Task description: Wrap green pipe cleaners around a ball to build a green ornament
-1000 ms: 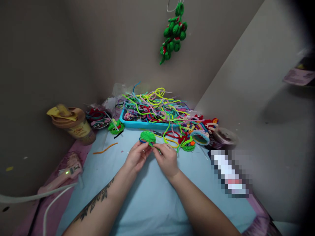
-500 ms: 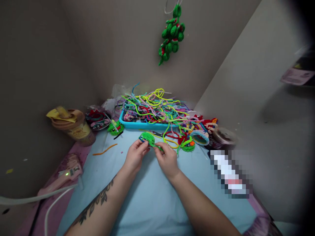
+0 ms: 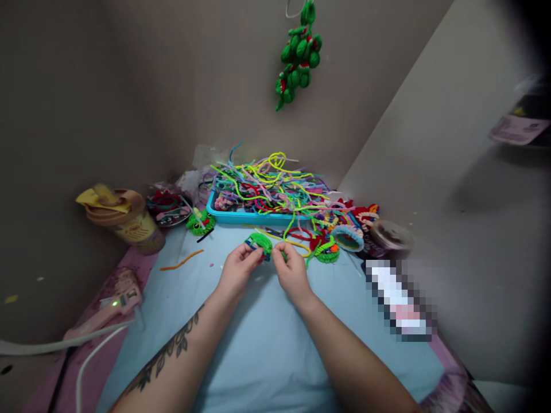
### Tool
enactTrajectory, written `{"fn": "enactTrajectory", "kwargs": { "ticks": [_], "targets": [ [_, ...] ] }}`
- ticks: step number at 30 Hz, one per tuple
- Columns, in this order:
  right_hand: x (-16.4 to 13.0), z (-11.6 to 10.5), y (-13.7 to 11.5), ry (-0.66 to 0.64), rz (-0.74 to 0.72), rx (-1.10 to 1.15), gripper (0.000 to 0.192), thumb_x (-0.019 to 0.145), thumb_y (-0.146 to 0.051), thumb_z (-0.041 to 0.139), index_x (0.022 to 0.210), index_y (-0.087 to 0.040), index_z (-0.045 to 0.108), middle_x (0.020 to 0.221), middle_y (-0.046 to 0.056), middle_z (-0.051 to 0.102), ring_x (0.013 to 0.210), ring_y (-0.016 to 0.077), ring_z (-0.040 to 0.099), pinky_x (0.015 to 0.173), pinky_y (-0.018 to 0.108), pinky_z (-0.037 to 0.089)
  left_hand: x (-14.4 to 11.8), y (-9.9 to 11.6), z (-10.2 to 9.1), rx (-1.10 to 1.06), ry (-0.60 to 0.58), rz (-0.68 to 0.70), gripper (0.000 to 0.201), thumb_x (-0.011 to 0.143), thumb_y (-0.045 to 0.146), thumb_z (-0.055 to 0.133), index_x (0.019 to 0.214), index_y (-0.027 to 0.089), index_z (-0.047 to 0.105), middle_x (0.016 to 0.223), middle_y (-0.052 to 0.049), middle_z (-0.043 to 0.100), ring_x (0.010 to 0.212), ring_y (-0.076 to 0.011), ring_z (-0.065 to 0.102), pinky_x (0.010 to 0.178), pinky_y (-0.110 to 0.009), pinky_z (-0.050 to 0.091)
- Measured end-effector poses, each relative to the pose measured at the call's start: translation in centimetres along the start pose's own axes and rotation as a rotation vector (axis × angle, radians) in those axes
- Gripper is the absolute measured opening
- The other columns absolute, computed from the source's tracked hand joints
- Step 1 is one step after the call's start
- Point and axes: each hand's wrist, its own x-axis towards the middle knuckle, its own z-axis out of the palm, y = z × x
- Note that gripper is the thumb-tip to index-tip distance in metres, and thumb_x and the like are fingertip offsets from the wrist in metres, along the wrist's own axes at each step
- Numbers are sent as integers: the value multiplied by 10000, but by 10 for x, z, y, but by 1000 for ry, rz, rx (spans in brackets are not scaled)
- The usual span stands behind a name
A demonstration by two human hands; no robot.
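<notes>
Between my hands, above the pale blue cloth [image 3: 258,355], is a small rounded green pipe-cleaner piece [image 3: 260,241] with blue and white along its left edge. My left hand [image 3: 236,267] pinches it from the lower left. My right hand [image 3: 291,269] is closed at its right side, thumb and fingertips together on a green pipe-cleaner strand [image 3: 284,255]. Most of that strand is hidden by the fingers. Just beyond lie red-handled scissors [image 3: 300,233] and, to their right, a green and red pipe-cleaner figure [image 3: 328,252].
A blue tray [image 3: 258,219] heaped with colourful pipe cleaners stands at the back. At left are a lidded cup [image 3: 129,221], a green frog-like figure [image 3: 199,223], an orange pipe cleaner [image 3: 182,260] and a pink glue gun [image 3: 114,307]. A pixelated object [image 3: 400,304] lies right. Green pieces [image 3: 300,57] hang above.
The green piece has turned slightly, showing more of its blue and white edge. My right hand's fingers have closed further over the strand, and the view has shifted a little.
</notes>
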Motion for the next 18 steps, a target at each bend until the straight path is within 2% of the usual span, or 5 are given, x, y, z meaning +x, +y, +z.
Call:
{"fn": "enactTrajectory", "kwargs": {
  "ticks": [4, 10, 15, 18],
  "targets": [
    [3, 2, 2, -17, 63, 74, 171, 830, -316, 455, 714, -194, 491, 628, -32, 467, 593, 121, 443, 568, 234, 367, 0, -2, 0, -122, 15, -64, 245, 616, 277, 749, 713, 128, 579, 703, -9, 630, 670, -104, 586, 674, -221, 457],
    [0, 4, 3, -63, -30, 32, 138, 830, -298, 458, 763, -194, 519, 678, -10, 531, 643, 135, 484, 613, 246, 382, 3, -4, -1, -299, -3, -138, 246, 604, 241, 766, 735, 144, 581, 744, 13, 626, 678, -73, 585, 711, -209, 479],
    [0, 1, 1, -58, -2, 44, 128, 791, -315, 521, 761, -192, 541, 652, -15, 541, 586, 125, 470, 556, 234, 369, 3, -1, -4, -211, 7, -78, 241, 619, 269, 757, 726, 146, 579, 684, 25, 603, 632, -73, 572, 665, -205, 478],
    [2, -2, -2, -68, 5, 47, 139, 775, -319, 543, 739, -186, 551, 633, -20, 527, 577, 119, 457, 557, 230, 367, 3, 1, -6, -75, -1, -10, 264, 642, 295, 737, 822, 148, 613, 695, 5, 621, 620, -84, 571, 632, -202, 464]
  ]
}}
